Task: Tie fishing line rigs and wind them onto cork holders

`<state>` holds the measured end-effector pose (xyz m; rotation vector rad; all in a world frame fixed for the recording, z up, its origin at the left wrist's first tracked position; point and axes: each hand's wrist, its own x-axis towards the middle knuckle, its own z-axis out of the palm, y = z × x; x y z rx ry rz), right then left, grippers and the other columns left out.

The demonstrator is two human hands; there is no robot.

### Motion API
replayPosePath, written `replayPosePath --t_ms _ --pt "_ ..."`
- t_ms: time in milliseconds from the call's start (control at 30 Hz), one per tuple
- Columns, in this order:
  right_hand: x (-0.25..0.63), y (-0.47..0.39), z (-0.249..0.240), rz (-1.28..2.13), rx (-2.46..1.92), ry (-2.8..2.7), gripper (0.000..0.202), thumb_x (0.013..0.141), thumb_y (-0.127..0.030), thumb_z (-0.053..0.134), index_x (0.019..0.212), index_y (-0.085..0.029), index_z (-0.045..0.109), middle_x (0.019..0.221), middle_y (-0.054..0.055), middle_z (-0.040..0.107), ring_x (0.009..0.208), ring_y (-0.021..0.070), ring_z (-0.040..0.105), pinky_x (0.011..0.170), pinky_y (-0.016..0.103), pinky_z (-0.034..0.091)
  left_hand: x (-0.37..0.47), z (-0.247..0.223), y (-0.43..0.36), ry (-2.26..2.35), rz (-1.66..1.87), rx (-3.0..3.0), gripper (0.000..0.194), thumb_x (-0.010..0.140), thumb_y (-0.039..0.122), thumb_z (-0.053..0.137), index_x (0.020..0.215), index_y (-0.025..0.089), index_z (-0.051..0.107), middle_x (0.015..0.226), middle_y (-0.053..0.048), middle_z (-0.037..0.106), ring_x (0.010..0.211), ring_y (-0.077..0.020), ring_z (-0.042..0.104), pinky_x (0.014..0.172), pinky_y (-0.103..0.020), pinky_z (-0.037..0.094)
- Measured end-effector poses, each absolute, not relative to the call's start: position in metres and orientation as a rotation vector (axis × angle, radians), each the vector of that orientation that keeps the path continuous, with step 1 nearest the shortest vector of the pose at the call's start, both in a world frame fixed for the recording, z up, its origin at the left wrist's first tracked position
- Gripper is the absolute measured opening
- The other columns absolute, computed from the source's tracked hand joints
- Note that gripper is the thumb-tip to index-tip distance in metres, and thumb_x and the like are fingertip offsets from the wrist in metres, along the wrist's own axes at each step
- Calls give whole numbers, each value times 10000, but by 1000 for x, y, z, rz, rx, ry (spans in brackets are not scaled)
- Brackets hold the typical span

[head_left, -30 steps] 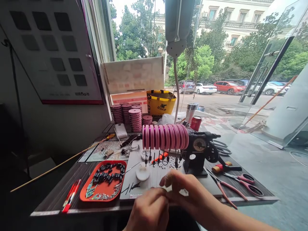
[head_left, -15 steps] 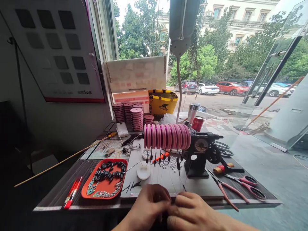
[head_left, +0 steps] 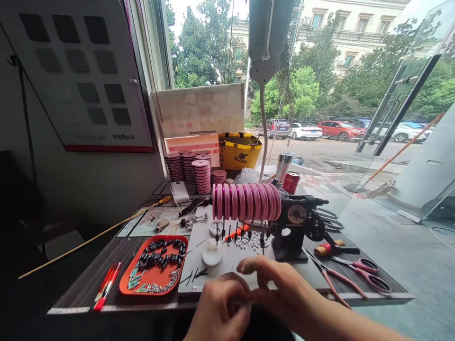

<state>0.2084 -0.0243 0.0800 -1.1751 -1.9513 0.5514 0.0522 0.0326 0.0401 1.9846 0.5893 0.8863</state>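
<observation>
At the near edge of the table my left hand (head_left: 222, 305) is closed, its fingertips curled together. What they pinch, if anything, is hidden. Just right of it, my right hand (head_left: 279, 282) has its index finger stretched out over the board, apart from the thumb, which reaches toward the left hand. No object shows in it. Beyond both hands, a row of pink spools (head_left: 246, 202) sits on a black winding stand (head_left: 289, 237). Thin lines with small black clips or weights (head_left: 262, 240) hang below the spools. White beads (head_left: 245, 244) lie on the pale board (head_left: 231, 279).
Left stands an orange tray (head_left: 122, 279) of black and silver small parts, with a red packet (head_left: 106, 286) beside it. Pliers (head_left: 332, 279) and scissors (head_left: 369, 274) lie right. Stacked pink spools (head_left: 201, 177), a yellow bag (head_left: 240, 154) and a red can (head_left: 291, 182) are behind.
My right hand has risen forward over the board and its index finger has straightened out. My left hand has shifted slightly right and toward me, still closed.
</observation>
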Motion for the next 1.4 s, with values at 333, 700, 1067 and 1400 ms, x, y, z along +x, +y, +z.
replayPosePath --t_ms 333,700,1067,1400 --pt "211 -32 51 -729 -746 -2337 585 979 -58 130 634 -136 596 533 -19 558 447 101 418 601 272 415 64 57 32 832 282 837 27 429 126 554 454 132 560 363 75 413 354 -28 358 335 -147 201" --pt "207 -30 48 -653 -744 -2354 603 976 -69 126 561 -140 558 499 -9 505 447 109 368 514 254 368 61 52 28 838 306 808 30 440 130 556 461 146 541 433 59 452 406 -39 412 365 -147 215" --pt "208 -29 53 148 -883 -2165 445 986 -316 270 653 -181 534 558 -12 553 542 115 415 509 225 343 54 50 30 662 599 1508 113 620 167 649 530 142 586 696 -2 508 571 -107 451 471 -223 311" --pt "194 -15 82 1293 -1084 -1276 297 711 -382 647 612 -152 487 604 -34 454 587 96 389 564 218 332 69 -6 1 765 1772 2208 267 809 11 508 887 204 675 802 -39 605 659 -144 594 641 -217 458"
